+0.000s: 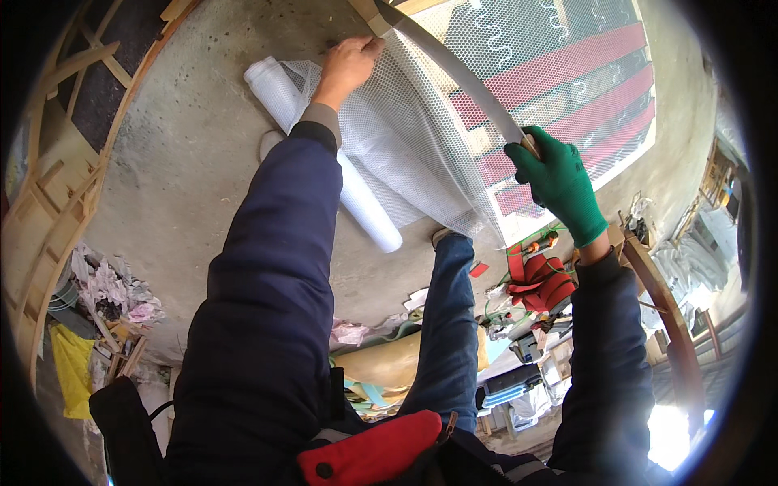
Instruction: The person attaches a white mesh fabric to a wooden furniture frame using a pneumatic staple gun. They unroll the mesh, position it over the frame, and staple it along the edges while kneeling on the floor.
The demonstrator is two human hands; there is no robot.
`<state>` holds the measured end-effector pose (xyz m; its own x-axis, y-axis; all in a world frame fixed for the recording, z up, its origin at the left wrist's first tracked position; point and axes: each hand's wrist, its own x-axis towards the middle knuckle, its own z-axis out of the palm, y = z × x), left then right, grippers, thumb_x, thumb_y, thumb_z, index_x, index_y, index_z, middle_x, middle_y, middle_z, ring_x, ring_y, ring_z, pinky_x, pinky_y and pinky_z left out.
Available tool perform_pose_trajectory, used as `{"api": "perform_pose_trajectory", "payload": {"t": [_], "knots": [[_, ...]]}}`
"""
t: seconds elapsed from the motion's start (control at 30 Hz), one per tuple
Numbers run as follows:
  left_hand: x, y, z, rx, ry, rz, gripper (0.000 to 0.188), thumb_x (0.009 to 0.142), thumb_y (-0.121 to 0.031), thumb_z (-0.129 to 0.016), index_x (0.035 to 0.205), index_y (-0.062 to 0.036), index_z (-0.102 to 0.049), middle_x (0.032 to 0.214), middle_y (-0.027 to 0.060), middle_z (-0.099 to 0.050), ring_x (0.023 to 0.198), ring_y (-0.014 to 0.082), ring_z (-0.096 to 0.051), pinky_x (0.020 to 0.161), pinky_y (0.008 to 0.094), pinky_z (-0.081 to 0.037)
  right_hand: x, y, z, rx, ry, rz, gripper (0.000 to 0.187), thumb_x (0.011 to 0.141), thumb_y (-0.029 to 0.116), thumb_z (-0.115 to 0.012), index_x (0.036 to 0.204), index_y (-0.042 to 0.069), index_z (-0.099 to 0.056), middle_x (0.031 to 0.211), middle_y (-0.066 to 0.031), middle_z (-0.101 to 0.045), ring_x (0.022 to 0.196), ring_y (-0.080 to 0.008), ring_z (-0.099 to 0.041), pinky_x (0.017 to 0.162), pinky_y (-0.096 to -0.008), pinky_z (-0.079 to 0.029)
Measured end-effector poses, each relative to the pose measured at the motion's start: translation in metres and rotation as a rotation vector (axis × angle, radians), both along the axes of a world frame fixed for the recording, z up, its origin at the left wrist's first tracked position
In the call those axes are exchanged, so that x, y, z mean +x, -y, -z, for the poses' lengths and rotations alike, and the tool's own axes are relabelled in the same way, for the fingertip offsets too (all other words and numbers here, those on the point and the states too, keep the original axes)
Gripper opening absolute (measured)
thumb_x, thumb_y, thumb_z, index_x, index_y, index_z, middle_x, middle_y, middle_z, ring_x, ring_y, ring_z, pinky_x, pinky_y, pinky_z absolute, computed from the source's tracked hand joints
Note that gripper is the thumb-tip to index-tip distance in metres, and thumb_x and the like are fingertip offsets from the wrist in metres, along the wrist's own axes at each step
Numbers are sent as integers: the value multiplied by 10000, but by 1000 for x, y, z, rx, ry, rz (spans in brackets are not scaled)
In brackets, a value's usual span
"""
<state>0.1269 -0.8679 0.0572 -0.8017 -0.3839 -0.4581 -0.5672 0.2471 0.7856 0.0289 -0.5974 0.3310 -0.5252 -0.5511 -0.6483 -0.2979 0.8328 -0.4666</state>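
Observation:
My right hand (563,182), in a green knit glove, grips the wooden handle of a long curved knife (470,81). Its blade slants up and left over the white mesh (389,134) to the frame's far left corner. Beside that corner my bare left hand (350,69) has its fingers closed on the mesh, close to the blade. The mesh stretches over a wooden frame (648,138) strung with red webbing straps (559,61) and zigzag springs (490,32). Left of the frame, loose mesh runs to a white roll (369,202) on the floor, partly hidden by my left arm.
Red webbing coils (543,283) and an orange-handled tool (541,243) lie beside the frame's near corner. Wooden framing (89,194) curves along the left. Scraps (121,296) and a yellow bag (71,368) sit lower left. A wooden beam (668,312) rises at right.

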Motion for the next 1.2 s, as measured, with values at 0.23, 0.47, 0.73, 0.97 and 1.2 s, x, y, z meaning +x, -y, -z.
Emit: {"api": "perform_pose_trajectory", "payload": {"t": [0.23,0.47,0.73,0.97,1.2], "knots": [[-1,-1,12,63,38,12,459,1038,-464,-572,1314,-132,-730,1270,196,-729,1203,428,-658,1039,446,-515,-19,40,7,100,120,164,300,1039,307,-629,1044,19,-711,712,-97,-712,569,-151,-713,531,-309,-558],[20,5,-7,88,36,81,431,1043,-432,-571,1166,-41,-705,1164,233,-718,1089,436,-664,943,453,-512,-37,97,77,127,162,57,469,1074,396,-559,1318,15,-679,734,-81,-690,464,-107,-596,435,-274,-517],[57,16,-11,-37,1,153,383,1062,-385,-563,1081,-13,-654,1010,236,-678,984,459,-622,870,476,-492,-40,35,54,261,330,42,407,1073,339,-538,1290,27,-683,701,-75,-667,479,-142,-618,430,-312,-540],[158,41,-42,-47,133,145,384,1063,-359,-571,1059,17,-650,964,266,-659,927,457,-615,848,486,-492,17,-92,18,487,342,140,282,1019,343,-583,1068,111,-736,669,-58,-671,504,-179,-663,471,-349,-547],[212,2,-101,-101,160,150,393,1076,-335,-580,1064,53,-639,888,239,-620,831,356,-596,811,425,-492,42,-178,-14,321,374,298,330,1003,389,-619,1075,85,-725,688,-66,-693,520,-173,-683,500,-348,-549]]}}
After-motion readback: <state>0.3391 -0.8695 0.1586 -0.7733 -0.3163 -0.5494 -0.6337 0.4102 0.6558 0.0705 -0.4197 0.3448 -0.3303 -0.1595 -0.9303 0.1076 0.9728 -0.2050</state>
